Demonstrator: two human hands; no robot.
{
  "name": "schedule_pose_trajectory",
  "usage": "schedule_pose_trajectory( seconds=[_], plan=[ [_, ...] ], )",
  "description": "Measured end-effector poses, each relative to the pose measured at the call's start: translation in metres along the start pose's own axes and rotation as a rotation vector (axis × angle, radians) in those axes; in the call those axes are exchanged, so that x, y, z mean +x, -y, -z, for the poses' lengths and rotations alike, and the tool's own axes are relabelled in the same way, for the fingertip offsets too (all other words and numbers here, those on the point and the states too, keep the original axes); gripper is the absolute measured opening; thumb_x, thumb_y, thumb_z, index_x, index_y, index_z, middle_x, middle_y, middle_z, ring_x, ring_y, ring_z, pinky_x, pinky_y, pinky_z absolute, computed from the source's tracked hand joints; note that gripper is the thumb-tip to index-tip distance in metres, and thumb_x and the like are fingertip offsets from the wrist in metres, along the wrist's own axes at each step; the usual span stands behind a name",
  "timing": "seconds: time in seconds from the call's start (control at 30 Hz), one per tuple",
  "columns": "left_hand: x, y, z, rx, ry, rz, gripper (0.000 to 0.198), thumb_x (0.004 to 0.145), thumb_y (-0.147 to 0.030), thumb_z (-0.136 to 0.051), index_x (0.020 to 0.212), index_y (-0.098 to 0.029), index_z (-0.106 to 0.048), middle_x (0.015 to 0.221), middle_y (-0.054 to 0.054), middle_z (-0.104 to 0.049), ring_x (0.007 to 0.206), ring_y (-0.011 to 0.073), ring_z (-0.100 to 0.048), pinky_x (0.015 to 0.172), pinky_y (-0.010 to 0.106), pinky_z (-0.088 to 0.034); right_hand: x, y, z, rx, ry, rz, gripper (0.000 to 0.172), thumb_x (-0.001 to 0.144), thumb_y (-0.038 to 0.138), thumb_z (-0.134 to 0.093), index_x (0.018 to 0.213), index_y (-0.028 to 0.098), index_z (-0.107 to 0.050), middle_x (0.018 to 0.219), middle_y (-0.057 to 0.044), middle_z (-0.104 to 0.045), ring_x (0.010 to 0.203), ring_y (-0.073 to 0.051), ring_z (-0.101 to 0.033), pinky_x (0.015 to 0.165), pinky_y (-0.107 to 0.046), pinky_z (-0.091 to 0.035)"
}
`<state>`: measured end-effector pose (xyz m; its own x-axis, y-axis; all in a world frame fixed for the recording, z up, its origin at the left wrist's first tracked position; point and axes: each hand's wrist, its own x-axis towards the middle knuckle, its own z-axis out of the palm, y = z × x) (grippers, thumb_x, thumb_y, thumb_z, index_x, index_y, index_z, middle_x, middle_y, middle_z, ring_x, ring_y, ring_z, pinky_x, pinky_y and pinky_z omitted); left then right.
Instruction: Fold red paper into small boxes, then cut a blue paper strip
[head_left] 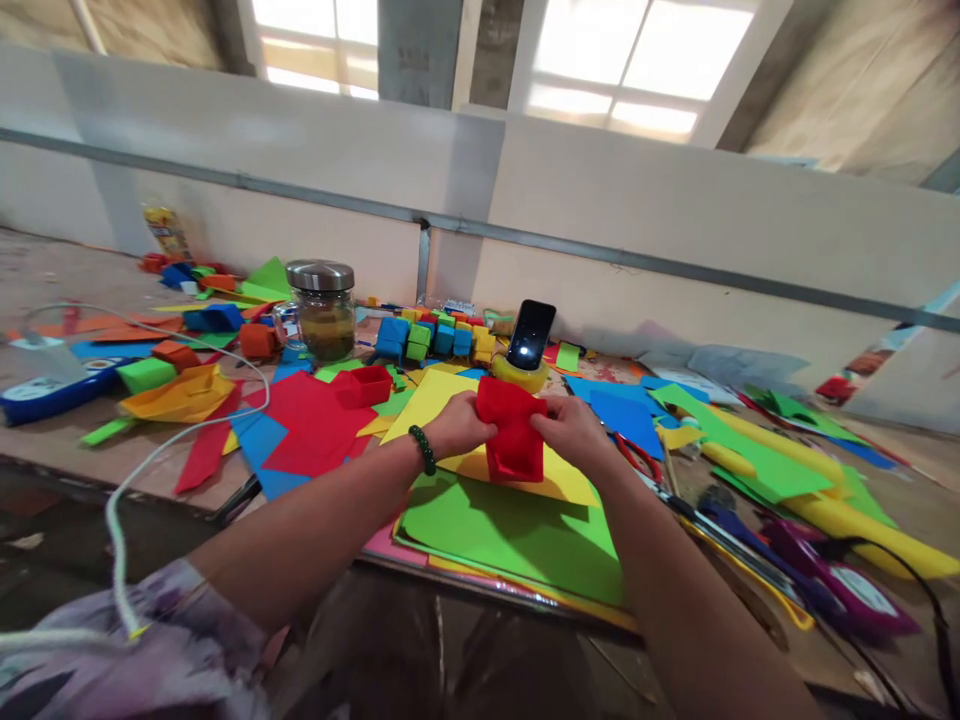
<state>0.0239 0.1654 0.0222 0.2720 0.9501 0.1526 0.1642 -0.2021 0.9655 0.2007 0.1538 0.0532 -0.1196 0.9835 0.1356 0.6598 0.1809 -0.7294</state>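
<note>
On one cluttered table [67,268], over one smooth yellow sheet [566,480], two hands, the left hand [459,425] and the right hand [576,425], pinch opposite sides of one matte red rectangle [514,445] between closed thumbs and fingers; its long axis runs near to far, far end leaning slightly left.

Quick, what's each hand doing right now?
Left hand: closed, pinching the left edge of a red felt piece.
Right hand: closed, pinching the same piece's right edge.
</note>
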Motion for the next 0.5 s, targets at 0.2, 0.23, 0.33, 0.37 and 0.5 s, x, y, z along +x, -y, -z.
schedule_pose_trajectory(
  seconds=[0.2, 0.23, 0.33, 0.37, 0.5],
  plan=[
    [0.0, -0.002, 0.003, -0.027, 0.035, 0.01, 0.025, 0.055, 0.001, -0.055, 0.074, -0.01, -0.067, 0.068, -0.001, -0.065, 0.063, 0.0108, -0.057, 0.057, 0.018, -0.045, -0.003, 0.008, 0.011, 0.4, 0.179, -0.144, 0.028, 0.064, 0.034, -0.075, 0.084, 0.016, -0.065, 0.055, 0.001, -0.061, 0.047, -0.009, -0.05, 0.045, -0.022, -0.039],
    [0.0, -0.003, 0.004, -0.031, 0.042, 0.017, 0.023, 0.055, 0.001, -0.055, 0.071, -0.01, -0.066, 0.065, -0.001, -0.064, 0.061, 0.0104, -0.055, 0.056, 0.018, -0.044, -0.003, 0.008, 0.013, 0.439, 0.227, -0.145, 0.036, 0.059, 0.034, -0.08, 0.088, 0.016, -0.066, 0.06, 0.0, -0.064, 0.052, -0.011, -0.055, 0.049, -0.023, -0.044],
    [0.0, -0.004, 0.005, -0.045, 0.059, 0.044, 0.017, 0.054, 0.001, -0.055, 0.065, -0.01, -0.063, 0.058, -0.001, -0.06, 0.055, 0.0101, -0.052, 0.051, 0.019, -0.041, -0.004, 0.006, 0.018, 0.398, 0.252, -0.078, 0.046, 0.057, 0.036, -0.084, 0.095, 0.016, -0.069, 0.063, 0.0, -0.065, 0.058, -0.012, -0.058, 0.054, -0.024, -0.048],
    [0.0, -0.004, 0.005, -0.053, 0.067, 0.049, 0.017, 0.054, 0.001, -0.055, 0.065, -0.01, -0.063, 0.058, -0.001, -0.06, 0.055, 0.0103, -0.052, 0.051, 0.019, -0.042, -0.004, 0.006, 0.018, 0.353, 0.235, -0.036, 0.048, 0.059, 0.037, -0.083, 0.1, 0.016, -0.069, 0.066, -0.001, -0.066, 0.058, -0.012, -0.059, 0.054, -0.024, -0.048],
    [0.0, -0.002, 0.006, -0.1, 0.127, 0.055, 0.025, 0.053, 0.001, -0.056, 0.073, -0.009, -0.066, 0.063, 0.0, -0.063, 0.056, 0.0113, -0.054, 0.053, 0.021, -0.045, -0.006, 0.005, 0.017, 0.222, 0.262, 0.176, 0.071, 0.063, 0.036, -0.084, 0.128, 0.026, -0.06, 0.112, -0.007, -0.069, 0.078, -0.018, -0.066, 0.065, -0.03, -0.055]
  ],
)
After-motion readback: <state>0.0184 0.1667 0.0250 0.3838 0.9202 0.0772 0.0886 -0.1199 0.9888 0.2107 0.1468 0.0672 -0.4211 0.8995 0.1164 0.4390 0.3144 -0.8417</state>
